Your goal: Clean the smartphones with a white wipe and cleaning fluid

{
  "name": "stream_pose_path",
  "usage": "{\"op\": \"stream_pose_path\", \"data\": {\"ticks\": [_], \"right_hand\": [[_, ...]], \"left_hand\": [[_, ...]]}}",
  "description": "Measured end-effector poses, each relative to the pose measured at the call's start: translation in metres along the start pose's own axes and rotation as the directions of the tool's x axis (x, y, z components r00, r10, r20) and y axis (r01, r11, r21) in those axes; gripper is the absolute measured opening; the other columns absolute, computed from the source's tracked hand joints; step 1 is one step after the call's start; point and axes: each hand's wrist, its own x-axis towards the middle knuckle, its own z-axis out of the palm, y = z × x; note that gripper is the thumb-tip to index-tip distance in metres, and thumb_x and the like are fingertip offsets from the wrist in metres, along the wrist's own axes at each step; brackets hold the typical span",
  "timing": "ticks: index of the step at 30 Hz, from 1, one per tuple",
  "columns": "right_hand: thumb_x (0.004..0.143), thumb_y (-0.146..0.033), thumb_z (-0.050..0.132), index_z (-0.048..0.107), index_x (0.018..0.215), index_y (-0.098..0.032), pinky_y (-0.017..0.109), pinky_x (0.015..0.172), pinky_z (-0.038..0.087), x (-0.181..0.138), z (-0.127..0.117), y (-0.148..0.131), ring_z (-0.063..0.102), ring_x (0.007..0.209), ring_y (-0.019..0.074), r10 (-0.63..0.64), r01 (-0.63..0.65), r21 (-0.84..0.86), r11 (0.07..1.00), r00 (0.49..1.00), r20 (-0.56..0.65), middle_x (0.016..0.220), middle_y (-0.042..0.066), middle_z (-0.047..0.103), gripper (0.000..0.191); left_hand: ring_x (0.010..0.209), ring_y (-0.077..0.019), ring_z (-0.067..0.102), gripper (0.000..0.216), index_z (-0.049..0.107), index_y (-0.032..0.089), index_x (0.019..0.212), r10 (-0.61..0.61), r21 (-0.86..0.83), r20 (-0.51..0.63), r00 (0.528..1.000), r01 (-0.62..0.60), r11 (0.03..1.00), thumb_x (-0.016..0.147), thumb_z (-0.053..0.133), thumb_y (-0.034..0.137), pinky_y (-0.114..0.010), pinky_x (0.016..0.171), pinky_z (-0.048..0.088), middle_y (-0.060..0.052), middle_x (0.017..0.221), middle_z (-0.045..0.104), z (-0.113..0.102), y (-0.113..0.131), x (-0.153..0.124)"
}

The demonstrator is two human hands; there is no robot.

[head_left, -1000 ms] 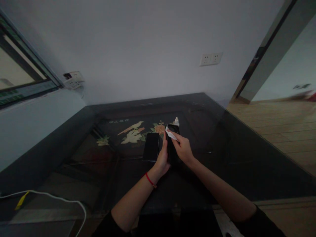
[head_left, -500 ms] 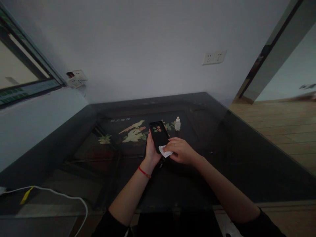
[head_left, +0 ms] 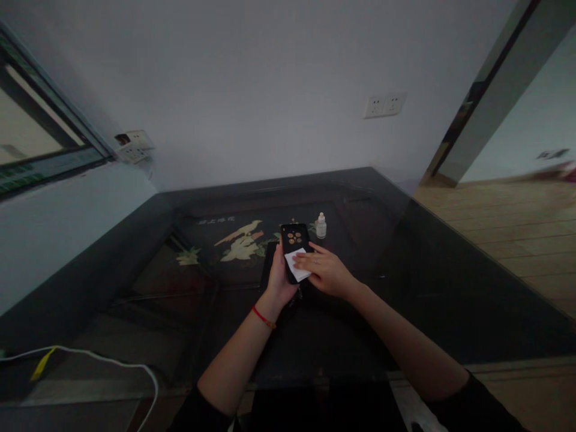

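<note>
A black phone case (head_left: 288, 233) with several round holes near its top is held up over the table, tilted toward me. My left hand (head_left: 279, 281) is closed around its left side and lower end. A white folded wipe (head_left: 293, 268) lies flat on the case's lower half. My right hand (head_left: 326, 271) presses this wipe down with its fingertips. Just beyond the hands stands a small white dropper bottle (head_left: 321, 227), upright. Beside my left hand a flat black object (head_left: 267, 267) rests on the table, partly hidden by that hand.
The dark glossy table (head_left: 387, 312) bears a bird and flower picture (head_left: 243, 246). A white cable (head_left: 103, 360) with a yellow tag (head_left: 42, 364) runs at the near left. Wall sockets (head_left: 384, 106) and a window (head_left: 40, 114) are behind and to the left.
The wipe has gone from crumpled at the case's lower edge to spread flat over its lower half. My right hand has shifted slightly up and left with it. The case has turned slightly.
</note>
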Motion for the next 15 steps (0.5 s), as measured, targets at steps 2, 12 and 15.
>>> {"op": "stream_pose_path", "data": {"ticks": [2, 12, 15], "right_hand": [[0.078, -0.008, 0.05, 0.068, 0.104, -0.022, 0.048, 0.109, 0.035, -0.001, -0.001, -0.001, 0.065, 0.105, 0.0169, -0.034, 0.033, 0.068, 0.997, 0.999, 0.015, 0.109, 0.005, 0.071, 0.034], [0.08, -0.003, 0.043, 0.065, 0.112, -0.019, 0.046, 0.107, 0.039, -0.002, -0.006, 0.011, 0.063, 0.109, 0.0185, 0.16, -0.17, -0.058, 0.984, 0.977, -0.14, 0.115, 0.008, 0.069, 0.042], [0.08, -0.005, 0.046, 0.067, 0.107, -0.019, 0.048, 0.109, 0.036, -0.002, -0.003, 0.008, 0.064, 0.106, 0.0188, 0.072, -0.074, -0.079, 0.994, 0.997, -0.033, 0.107, 0.007, 0.072, 0.038]], "left_hand": [[0.079, -0.0172, 0.066, 0.045, 0.062, 0.021, 0.116, 0.03, -0.012, -0.028, 0.999, -0.03, 0.999, 0.09, 0.041, 0.051, -0.033, 0.083, 0.051, -0.004, 0.094, 0.071, -0.003, 0.006, 0.004], [0.101, -0.0214, 0.063, 0.045, 0.062, 0.017, 0.116, 0.03, -0.014, 0.094, 0.995, -0.029, 0.999, 0.089, 0.045, 0.05, -0.035, 0.096, 0.045, -0.007, 0.107, 0.069, 0.006, 0.0, -0.002], [0.096, -0.0198, 0.065, 0.049, 0.061, 0.016, 0.118, 0.022, -0.005, 0.04, 0.999, -0.022, 1.0, 0.09, 0.043, 0.052, -0.034, 0.094, 0.047, -0.007, 0.104, 0.07, 0.004, 0.004, 0.0]]}}
